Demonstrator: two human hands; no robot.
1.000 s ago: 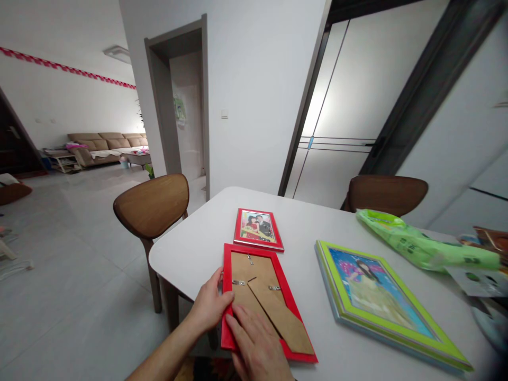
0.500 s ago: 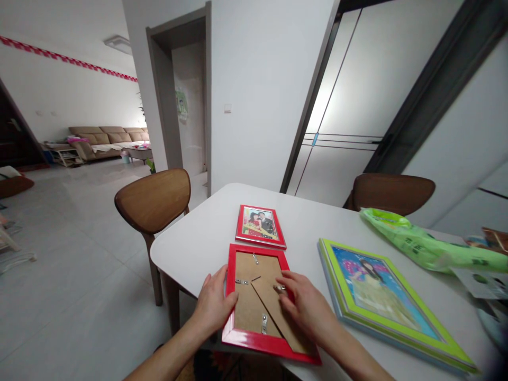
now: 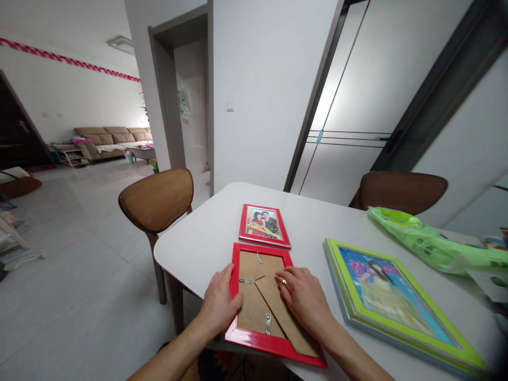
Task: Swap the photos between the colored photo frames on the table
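A red picture frame [image 3: 273, 346] lies face down at the table's near edge, its brown backing board [image 3: 250, 304] and fold-out stand leg [image 3: 296, 330] showing. Small metal clips sit at the board's top, left and bottom. My left hand [image 3: 220, 296] grips the frame's left side, thumb over the rim. Curled fingers of my right hand [image 3: 304, 296] press on the board near its right edge. A shiny metal bit shows at those fingers; whether it is a clip or a ring I cannot tell. What they pinch is hidden.
Just beyond lies another red picture frame [image 3: 265, 226], photo side up. To the right are stacked lime-green picture frames [image 3: 400, 301] and a green plastic bag [image 3: 428, 241]. Wooden chairs stand at the left [image 3: 159, 198] and far right [image 3: 402, 190] of the white table [image 3: 190, 254].
My right hand's fingers have curled further at the board's right edge. My left hand keeps its hold on the frame. The whole view has shifted slightly.
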